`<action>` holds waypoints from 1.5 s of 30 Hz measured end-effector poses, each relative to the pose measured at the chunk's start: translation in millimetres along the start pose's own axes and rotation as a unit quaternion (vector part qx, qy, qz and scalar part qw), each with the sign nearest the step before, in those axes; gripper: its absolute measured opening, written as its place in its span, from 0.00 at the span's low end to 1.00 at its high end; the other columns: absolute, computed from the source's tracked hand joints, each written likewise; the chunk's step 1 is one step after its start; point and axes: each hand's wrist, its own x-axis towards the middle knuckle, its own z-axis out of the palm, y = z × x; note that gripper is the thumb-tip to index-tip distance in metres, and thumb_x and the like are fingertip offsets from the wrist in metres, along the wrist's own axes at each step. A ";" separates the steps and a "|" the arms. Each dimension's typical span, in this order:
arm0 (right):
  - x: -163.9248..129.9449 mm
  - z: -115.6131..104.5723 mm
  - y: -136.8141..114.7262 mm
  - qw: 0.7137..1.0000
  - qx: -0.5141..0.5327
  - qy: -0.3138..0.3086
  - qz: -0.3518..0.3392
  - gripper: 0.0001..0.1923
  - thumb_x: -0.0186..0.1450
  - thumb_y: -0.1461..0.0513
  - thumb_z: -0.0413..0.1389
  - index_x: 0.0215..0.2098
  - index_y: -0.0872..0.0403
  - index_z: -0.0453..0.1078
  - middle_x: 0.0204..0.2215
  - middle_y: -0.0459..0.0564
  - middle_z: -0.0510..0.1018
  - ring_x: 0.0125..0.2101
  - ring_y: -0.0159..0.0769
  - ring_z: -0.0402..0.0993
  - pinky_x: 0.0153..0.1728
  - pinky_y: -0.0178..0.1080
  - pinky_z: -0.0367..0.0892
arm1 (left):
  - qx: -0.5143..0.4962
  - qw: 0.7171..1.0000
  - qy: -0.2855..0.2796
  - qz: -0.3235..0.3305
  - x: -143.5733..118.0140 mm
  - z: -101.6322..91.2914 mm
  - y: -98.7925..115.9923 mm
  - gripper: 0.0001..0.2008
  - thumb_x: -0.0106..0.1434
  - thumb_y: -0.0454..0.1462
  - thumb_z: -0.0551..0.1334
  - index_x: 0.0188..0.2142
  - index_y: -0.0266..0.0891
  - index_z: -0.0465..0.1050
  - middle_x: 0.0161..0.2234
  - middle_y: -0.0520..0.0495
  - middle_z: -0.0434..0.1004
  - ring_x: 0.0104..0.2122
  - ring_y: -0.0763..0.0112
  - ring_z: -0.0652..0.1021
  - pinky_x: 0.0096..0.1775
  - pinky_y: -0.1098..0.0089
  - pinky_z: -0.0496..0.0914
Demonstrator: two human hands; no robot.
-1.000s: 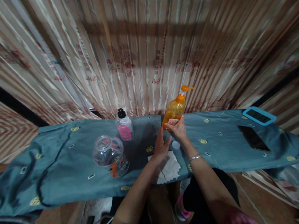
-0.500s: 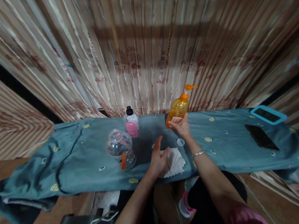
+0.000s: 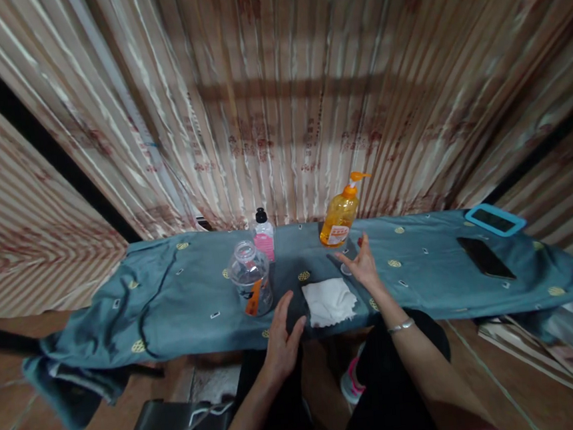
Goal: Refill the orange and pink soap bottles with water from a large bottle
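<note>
Hovering open-fingered, right hand [image 3: 362, 266] just near of orange pump bottle [image 3: 339, 220], not touching; left hand [image 3: 282, 339] spread, empty, left of white cloth [image 3: 329, 301].

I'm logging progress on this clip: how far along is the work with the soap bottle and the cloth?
Looks done: the orange pump bottle stands upright at the back, released. In hand: nothing; the right hand hovers open before it, the left hand beside the white cloth. Left untouched: the capless clear jar.

My one head camera looked forward and down, near my hands, over the cloth-covered table [image 3: 184, 304], toward the curtain [image 3: 277, 109].
</note>
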 end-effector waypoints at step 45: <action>-89.4 29.1 -10.3 0.977 -0.090 -0.156 -0.117 0.17 0.71 0.59 0.58 0.57 0.53 0.70 0.58 0.55 0.75 0.56 0.47 0.74 0.56 0.56 0.71 | -0.015 0.998 0.066 -0.018 80.4 50.5 -35.4 0.31 0.54 0.25 0.60 0.58 0.41 0.70 0.58 0.40 0.72 0.54 0.60 0.77 0.58 0.53 0.72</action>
